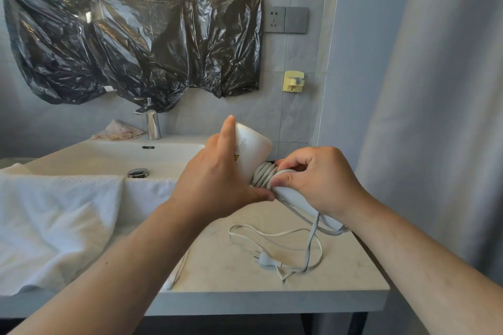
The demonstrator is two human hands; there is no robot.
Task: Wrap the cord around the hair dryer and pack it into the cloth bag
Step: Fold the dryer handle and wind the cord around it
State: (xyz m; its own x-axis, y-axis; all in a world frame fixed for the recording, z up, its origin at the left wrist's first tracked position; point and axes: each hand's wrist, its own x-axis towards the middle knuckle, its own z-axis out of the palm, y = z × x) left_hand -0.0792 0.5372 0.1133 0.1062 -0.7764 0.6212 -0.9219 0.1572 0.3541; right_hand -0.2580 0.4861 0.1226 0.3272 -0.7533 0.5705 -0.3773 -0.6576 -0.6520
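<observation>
At the centre of the frame the left hand point(217, 179) is clamped around the white body of the hair dryer point(251, 151), index finger stretched up along its side, thumb pressed against the lower edge where the body meets the handle. Just to its right, the right hand point(318, 179) is closed around the handle, with the thumb and fingertips pinching the cord point(310, 242) against the coils.

Several turns of cord already sit tight around the neck between body and handle, showing between the two hands. That part of the job looks roughly half done, as a good length is still loose: from the handle's end at the right the cord drops to the counter point(245, 275), loops across its pale surface in the lower centre of the frame and ends at the plug point(265, 260), which lies flat near the front edge.

Left of the hands, a white towel point(54, 223) drapes over the front of the sink point(109, 155), with the faucet point(152, 125) behind it. A black plastic sheet point(136, 27) covers the wall in the upper left.

I cannot pick out a cloth bag with certainty anywhere here. Judging by this, the remaining slack must be wound on, the plug tucked in, and the packing has not started.
</observation>
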